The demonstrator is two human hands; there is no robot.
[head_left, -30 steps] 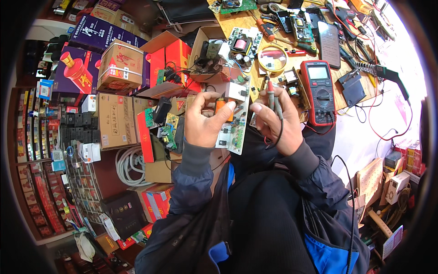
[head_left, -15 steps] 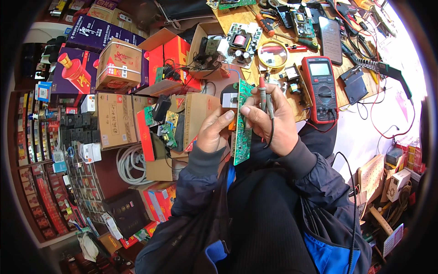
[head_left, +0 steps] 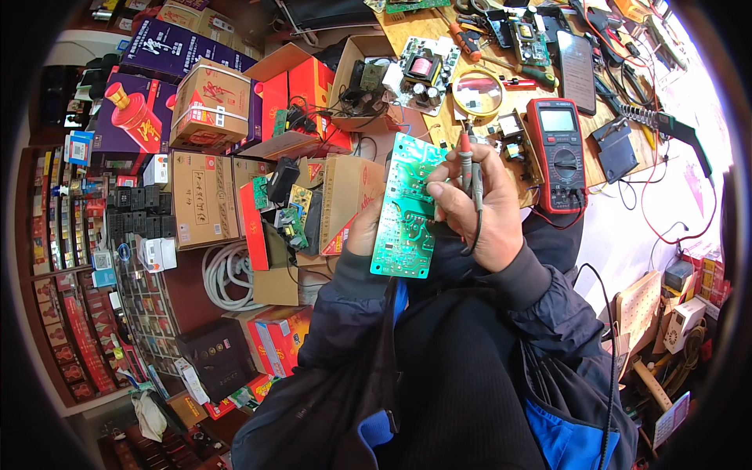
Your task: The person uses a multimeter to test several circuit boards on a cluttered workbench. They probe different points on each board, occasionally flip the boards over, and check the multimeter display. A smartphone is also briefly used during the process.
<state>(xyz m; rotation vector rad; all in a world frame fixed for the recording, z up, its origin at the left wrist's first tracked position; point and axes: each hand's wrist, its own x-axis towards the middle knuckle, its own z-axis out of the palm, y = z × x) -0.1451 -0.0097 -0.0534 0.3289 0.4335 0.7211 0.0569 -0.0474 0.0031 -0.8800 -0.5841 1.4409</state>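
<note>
A green circuit board is held upright in front of me, its soldered side turned toward my view. My left hand grips it from behind along the left edge, and the board hides most of those fingers. Over the board's right edge, my right hand is closed around a pair of multimeter probes; the red probe sticks up between thumb and fingers, a dark lead curving below. I cannot tell whether the probe tips touch the board. The red multimeter lies on the bench beyond the right hand.
On the wooden bench lie a yellow-rimmed magnifier, a power board, screwdrivers, a phone and a soldering iron in its coiled holder. Open cartons with electronic parts stand to the left.
The board has turned from nearly edge-on to show its soldered face, and now covers the left hand's fingers. My right hand has shifted slightly right, still holding the probes.
</note>
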